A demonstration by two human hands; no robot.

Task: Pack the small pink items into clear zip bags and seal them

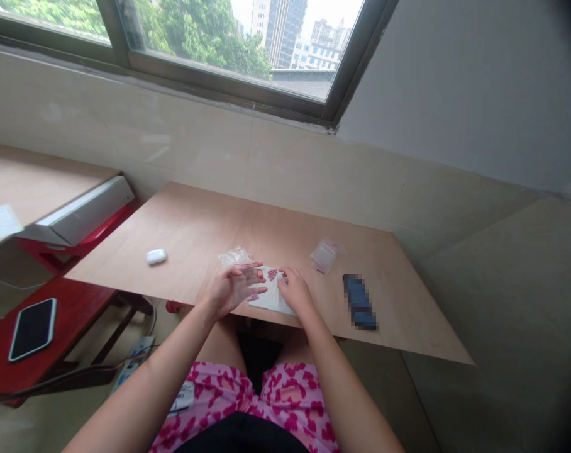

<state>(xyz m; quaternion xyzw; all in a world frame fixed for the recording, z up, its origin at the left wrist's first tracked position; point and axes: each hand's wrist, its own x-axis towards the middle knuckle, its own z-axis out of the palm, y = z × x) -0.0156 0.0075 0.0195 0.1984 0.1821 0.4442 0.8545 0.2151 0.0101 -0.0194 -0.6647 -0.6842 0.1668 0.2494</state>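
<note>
A folded white piece of fabric with a pink print (271,297) lies on the plywood table (210,226), close to the near edge. My right hand (295,290) grips its upper edge with the fingertips. My left hand (235,289) is raised just left of it, palm turned toward me and fingers apart, holding nothing I can make out. Just beyond the left fingers lies a crumpled clear plastic bag (234,257). A small clear bag with pinkish contents (324,256) lies further right, beside a pixelated blue object (360,302). A white earbud case (156,256) sits at left.
A red bench (44,333) to the left holds a black smartphone (33,329). Beyond it stands a second wooden table with a white edge panel (78,211). A power strip (134,358) lies on the floor. A tiled wall and window (219,50) stand behind the table.
</note>
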